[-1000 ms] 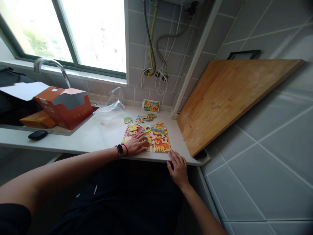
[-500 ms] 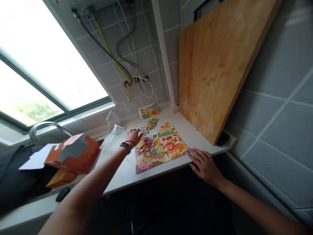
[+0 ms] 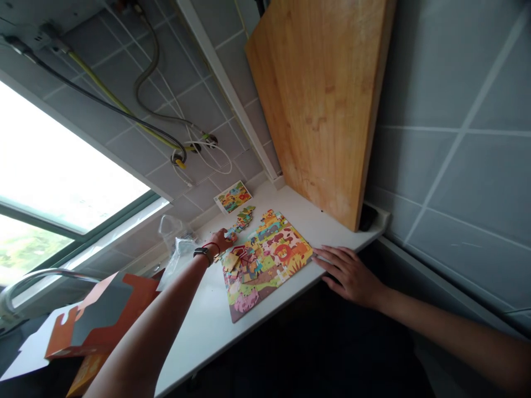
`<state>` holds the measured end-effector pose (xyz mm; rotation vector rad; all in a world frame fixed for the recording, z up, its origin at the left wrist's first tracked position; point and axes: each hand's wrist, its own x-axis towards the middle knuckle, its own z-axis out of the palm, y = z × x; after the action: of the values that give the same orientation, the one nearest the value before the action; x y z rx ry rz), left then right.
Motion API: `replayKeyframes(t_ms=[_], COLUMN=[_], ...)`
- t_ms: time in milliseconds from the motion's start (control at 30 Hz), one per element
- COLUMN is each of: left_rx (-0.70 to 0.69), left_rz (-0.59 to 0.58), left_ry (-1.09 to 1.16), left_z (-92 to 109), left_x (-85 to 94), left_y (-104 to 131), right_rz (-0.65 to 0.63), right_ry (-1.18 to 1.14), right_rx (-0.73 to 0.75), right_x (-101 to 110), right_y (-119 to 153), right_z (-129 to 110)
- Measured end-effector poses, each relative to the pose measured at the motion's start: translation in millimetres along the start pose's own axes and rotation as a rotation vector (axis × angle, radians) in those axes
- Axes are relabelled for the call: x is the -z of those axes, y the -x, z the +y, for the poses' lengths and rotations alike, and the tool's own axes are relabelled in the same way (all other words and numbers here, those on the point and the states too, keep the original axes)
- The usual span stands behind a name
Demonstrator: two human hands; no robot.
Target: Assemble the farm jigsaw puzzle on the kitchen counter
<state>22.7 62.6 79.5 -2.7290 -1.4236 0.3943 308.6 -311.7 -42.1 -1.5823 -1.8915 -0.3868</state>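
Observation:
A partly assembled jigsaw puzzle [image 3: 286, 251] with a lion and other animals lies on the counter, loose pieces [image 3: 251, 268] heaped over its left part. Behind its far left side is a row of more puzzle pieces [image 3: 244, 218]. My left hand [image 3: 223, 241], with a watch and red cord at the wrist, is at the near end of that row; its fingers are curled on a small bluish puzzle piece, partly hidden. My right hand [image 3: 350, 275] rests at the counter's front edge by the puzzle's right corner, fingers stretched out and holding nothing.
A picture card [image 3: 233, 196] leans at the back wall. Clear plastic bags [image 3: 177, 257] lie left of my left hand, with an opened orange box [image 3: 124, 315] nearer. A big wooden board [image 3: 319, 110] stands at the right. Hoses [image 3: 124, 110] hang above.
My view has turned to the right and tilted. My left hand's fingers, spread above the pieces before, have come down and curled at the row. My right hand stays by the puzzle's corner.

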Motion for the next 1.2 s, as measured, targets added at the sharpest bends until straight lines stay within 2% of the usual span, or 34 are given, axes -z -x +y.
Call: replayKeyframes(t_ms=[100, 167, 233, 433, 500, 600, 733, 900, 1067, 1200], left_rx=[-0.033, -0.118, -0.243, -0.740, -0.840, -0.927, -0.935, -0.908, -0.981, -0.953], left_rz=[0.032, 0.082, 0.120, 0.122, 0.113, 0.099, 0.123, 0.165, 0.123, 0.076], left_ry=[0.017, 0.047, 0.092, 0.167, 0.136, 0.087, 0.040, 0.009, -0.019, -0.038], left_z=[2, 16, 42, 138, 160, 179, 186, 180, 169, 161], left_x=[9.9, 16.2, 21.1, 28.9, 29.4, 27.1, 22.5, 21.1, 16.0, 7.8], left_y=[6, 11, 17, 34, 35, 33, 29, 36, 55, 65], right_rz=[-0.001, -0.006, -0.006, 0.005, 0.001, -0.008, -0.012, -0.013, -0.023, -0.011], right_ry=[-0.007, -0.017, -0.024, -0.005, 0.000, 0.008, 0.004, -0.006, -0.002, -0.018], right_rx=[-0.002, -0.007, -0.015, -0.002, 0.002, 0.001, -0.004, -0.010, -0.015, -0.009], right_x=[-1, -1, -1, -2, -1, 0, 1, 2, 4, 3], right_y=[0, 0, 1, 1, 1, 0, 0, 0, -1, -1], right_z=[0, 0, 0, 1, 0, -1, -2, -2, -3, -2])
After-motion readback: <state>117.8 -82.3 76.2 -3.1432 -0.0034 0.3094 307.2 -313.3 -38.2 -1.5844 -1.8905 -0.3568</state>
